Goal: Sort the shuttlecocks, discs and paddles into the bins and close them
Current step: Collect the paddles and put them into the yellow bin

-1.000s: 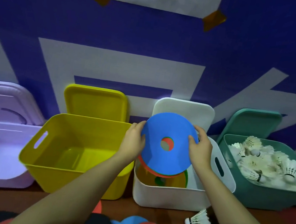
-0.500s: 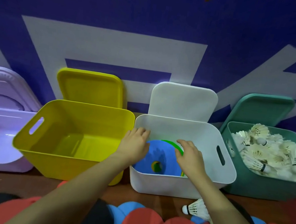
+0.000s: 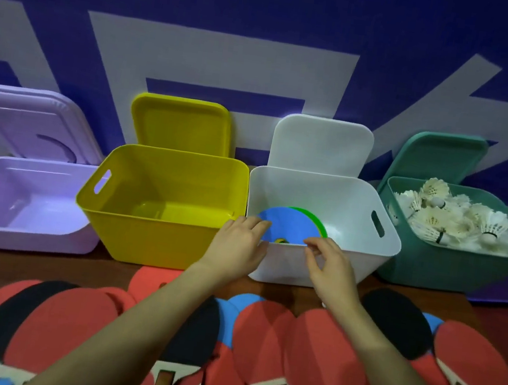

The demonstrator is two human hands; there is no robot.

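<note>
**Discs in the white bin, paddles up next**

Both hands are at the front rim of the white bin (image 3: 325, 201); the left hand (image 3: 238, 242) has its fingers loosely spread over the near edge, fingertips touching or just beside the blue disc (image 3: 287, 225), and I can't tell if it actually grips anything; the right hand (image 3: 330, 262) is half curled, thumb and forefinger close together at the rim, looks empty to me. The blue disc lies in the bin on top of a green disc (image 3: 315, 219), tilted a bit toward the front wall.

4 bins in a row: purple bin (image 3: 20, 194) and yellow bin (image 3: 163, 187) have nothing in them, green bin (image 3: 450, 263) is piled with shuttlecocks (image 3: 456, 219); all 4 lids are propped open at the back.

Tip for this step, imo: press the stack flat so the lid shuts clean; then grab the paddles (image 3: 259, 338) piled near you by the handles, a few at a time, and lay them flat in the yellow bin; don't stack above the rim.
</note>
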